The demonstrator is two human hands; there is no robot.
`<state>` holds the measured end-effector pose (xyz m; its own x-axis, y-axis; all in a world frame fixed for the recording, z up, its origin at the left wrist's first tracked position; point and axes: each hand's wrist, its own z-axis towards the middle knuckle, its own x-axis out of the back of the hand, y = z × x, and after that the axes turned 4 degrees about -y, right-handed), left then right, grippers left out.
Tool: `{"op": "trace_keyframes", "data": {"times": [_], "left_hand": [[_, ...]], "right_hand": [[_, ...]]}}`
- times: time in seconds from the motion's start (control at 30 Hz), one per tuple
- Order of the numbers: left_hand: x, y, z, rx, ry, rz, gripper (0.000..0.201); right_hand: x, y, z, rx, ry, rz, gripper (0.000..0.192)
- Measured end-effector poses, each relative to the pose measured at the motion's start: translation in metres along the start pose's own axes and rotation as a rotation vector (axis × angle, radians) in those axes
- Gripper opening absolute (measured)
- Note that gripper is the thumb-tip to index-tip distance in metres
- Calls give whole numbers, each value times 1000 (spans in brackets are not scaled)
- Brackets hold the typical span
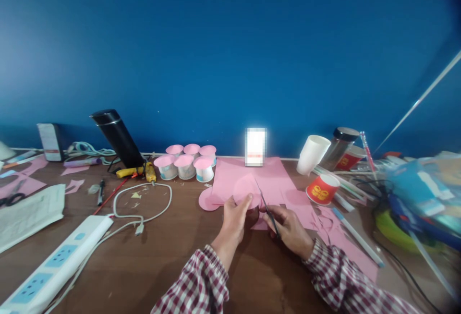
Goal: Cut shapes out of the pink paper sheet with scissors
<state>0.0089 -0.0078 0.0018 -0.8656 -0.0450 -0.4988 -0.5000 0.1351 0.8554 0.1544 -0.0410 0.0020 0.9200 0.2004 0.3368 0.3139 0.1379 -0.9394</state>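
Observation:
My left hand [235,218] pinches a piece of pink paper [245,190] by its lower edge, thumb on top. In my right hand [288,227] is a pair of scissors [264,199], fingers wrapped round the handles, with the blades pointing up and left along the right side of that paper. Beneath both lies a large pink sheet [268,170] on the brown table. A rounded pink paper piece [208,200] rests at its left edge. Pink offcuts [326,220] are scattered right of my right hand.
Several small cups [185,166] with pink tops stand back left. Beside them are a leaning black flask [118,136] and a yellow glue gun [135,172]. A power strip [57,266] lies front left. A red paper cup [322,189] and a white cup [312,154] stand right.

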Motion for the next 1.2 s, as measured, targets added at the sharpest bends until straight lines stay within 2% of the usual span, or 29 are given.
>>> {"op": "trace_keyframes", "data": {"times": [0.17,0.37,0.83,1.2], "left_hand": [[-1,2,-1,4,8,9,43],[-1,2,0,1,-49,-3,36],[-3,4,-2,70,-77,-49,37],[-2,4,-2,70,-88,-82,35]], "right_hand": [[1,2,0,-8,-1,20,36],[0,2,0,1,0,66,38],[1,-2,0,-30,2,129,40],[1,-4,0,-26,6,90,42]]}}
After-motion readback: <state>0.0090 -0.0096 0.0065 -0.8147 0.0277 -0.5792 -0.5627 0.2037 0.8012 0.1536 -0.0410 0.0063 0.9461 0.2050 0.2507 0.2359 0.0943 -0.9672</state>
